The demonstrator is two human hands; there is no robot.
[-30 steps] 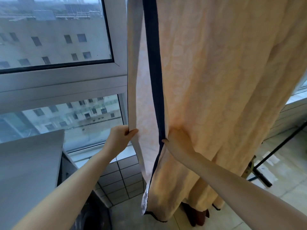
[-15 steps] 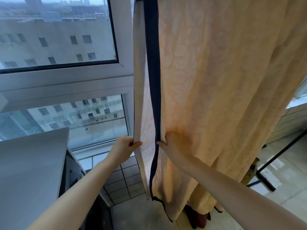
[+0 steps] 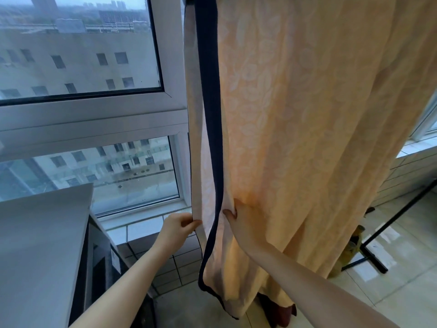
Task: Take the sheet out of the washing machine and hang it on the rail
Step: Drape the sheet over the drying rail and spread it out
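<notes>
Sheet [image 3: 307, 114], peach leaf-print, navy-trimmed: left hand [image 3: 176, 227] fingers pinch one edge, right hand [image 3: 242, 220] seemingly clamps another.

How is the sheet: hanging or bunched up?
Hanging: the sheet falls from above the frame almost to the floor; left hand and right hand pinch its edges.

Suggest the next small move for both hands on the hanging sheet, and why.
Probably draw the hands apart sideways to spread the edge flat. The sheet already hangs from above, but the left hand pinches its pale edge and the right hand grips the fold by the dark trim; the strip between them looks folded back.
</notes>
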